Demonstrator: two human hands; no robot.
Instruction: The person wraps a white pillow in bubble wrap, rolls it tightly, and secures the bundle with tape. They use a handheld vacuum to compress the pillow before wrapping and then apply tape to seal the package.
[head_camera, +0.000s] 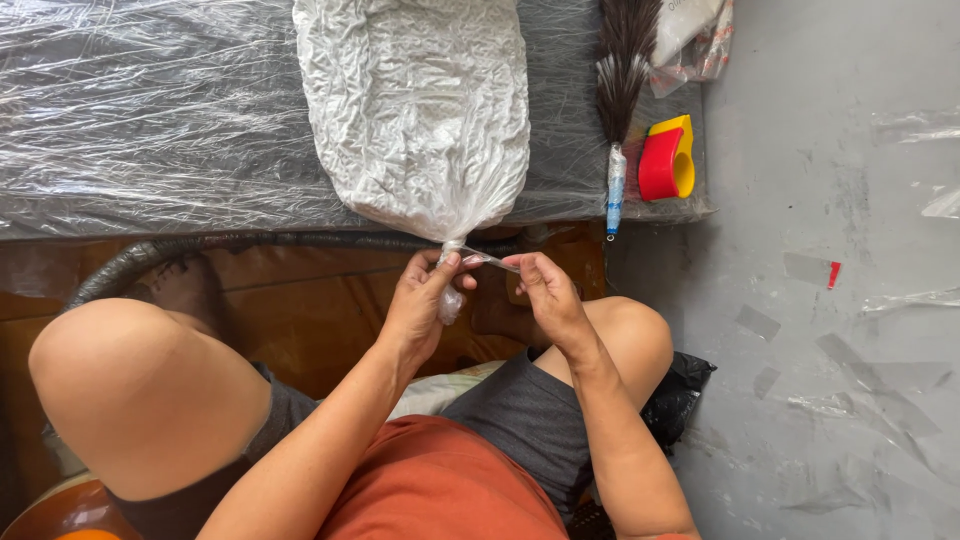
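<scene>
While I look down from the head camera, my 2 hands meet just above my knees at the twisted neck (452, 250) of a big bag (415, 110). The bag is crinkled, milky-clear plastic, stuffed full of something white, and it lies on a table (150, 120) wrapped in clear film, its neck hanging over the near edge. My left hand (422, 305) has its fingers closed on the neck, with the bag's tail poking out below the fist. My right hand (545, 295) pinches a thin clear strip (490, 260) between thumb and fingertips; the strip runs from the neck to that hand.

Just right of the bag lies a brush (622, 80) of dark hair with pale tips, its handle (615, 190) wrapped in blue-and-white film and pointing toward me. Beside it, near the table's right edge, stands a red and yellow tape holder (667, 160). At the table's far right corner I see a crumpled packet (695, 40), white with some red print, too cut off to tell more. On the grey floor (840, 300) at right lie scraps of clear film and 1 small red bit (833, 273).
</scene>
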